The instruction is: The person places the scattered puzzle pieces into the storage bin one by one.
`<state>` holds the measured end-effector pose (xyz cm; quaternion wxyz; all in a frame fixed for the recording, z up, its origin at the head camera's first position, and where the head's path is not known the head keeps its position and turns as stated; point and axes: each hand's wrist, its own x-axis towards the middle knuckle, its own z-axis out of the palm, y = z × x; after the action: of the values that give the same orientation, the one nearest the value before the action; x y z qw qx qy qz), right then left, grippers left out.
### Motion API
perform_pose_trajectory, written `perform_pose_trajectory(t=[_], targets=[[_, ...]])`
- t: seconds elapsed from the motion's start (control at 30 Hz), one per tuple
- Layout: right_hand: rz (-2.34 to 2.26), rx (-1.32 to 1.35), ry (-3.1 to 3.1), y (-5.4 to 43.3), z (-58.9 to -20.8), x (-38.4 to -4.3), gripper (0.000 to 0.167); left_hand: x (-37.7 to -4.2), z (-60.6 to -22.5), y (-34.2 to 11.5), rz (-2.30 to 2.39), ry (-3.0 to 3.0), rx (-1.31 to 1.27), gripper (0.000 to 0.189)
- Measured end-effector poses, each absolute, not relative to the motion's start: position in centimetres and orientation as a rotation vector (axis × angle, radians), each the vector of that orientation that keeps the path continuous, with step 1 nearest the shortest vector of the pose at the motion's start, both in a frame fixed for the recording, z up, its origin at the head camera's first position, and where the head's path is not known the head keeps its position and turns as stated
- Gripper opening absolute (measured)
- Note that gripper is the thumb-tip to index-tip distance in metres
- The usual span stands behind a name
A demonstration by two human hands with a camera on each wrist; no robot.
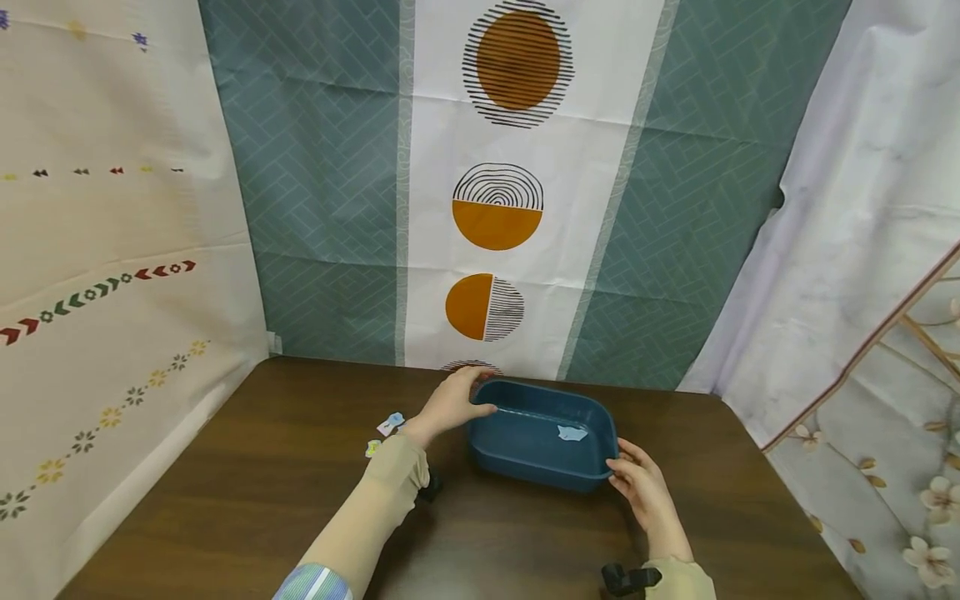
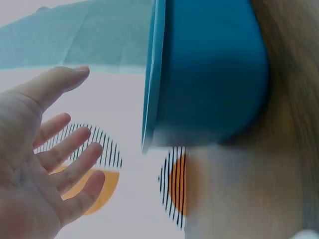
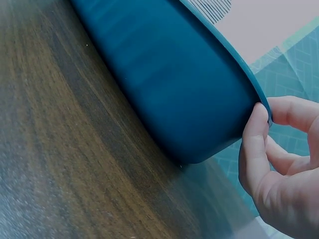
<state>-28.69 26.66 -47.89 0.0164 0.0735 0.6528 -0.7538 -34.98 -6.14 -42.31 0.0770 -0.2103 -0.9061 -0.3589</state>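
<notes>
A dark blue plastic basin (image 1: 540, 473) stands on the brown table, with a small pale blue piece (image 1: 572, 433) lying inside it. At the basin's right front corner my right hand (image 1: 643, 490) pinches the rim between thumb and fingers; the right wrist view shows this grip on the basin (image 3: 184, 84) closely. My left hand (image 1: 450, 404) is by the basin's left end. In the left wrist view the left hand (image 2: 55, 154) has its fingers spread and loosely bent, apart from the basin (image 2: 209, 74).
Several small paper-like pieces (image 1: 388, 425), white, blue and yellow, lie on the table (image 1: 247, 492) left of the basin, beside the left forearm. A patterned cloth (image 1: 322, 208) hangs behind the table, and white printed cloths hang on both sides.
</notes>
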Motion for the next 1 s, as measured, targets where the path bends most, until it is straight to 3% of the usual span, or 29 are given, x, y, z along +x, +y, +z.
perform_pose_trajectory(t=[0.6, 1.0], targets=[[-2.303, 0.230, 2.055, 27.1, -47.6, -29.1, 0.062, -34.1, -43.4, -15.6, -1.078, -2.775, -0.287, 0.064], [-2.314, 0.226, 2.034, 26.9, -47.7, -29.1, 0.060, -32.7, -45.9, -18.8, -0.976, -2.865, -0.135, 0.055]])
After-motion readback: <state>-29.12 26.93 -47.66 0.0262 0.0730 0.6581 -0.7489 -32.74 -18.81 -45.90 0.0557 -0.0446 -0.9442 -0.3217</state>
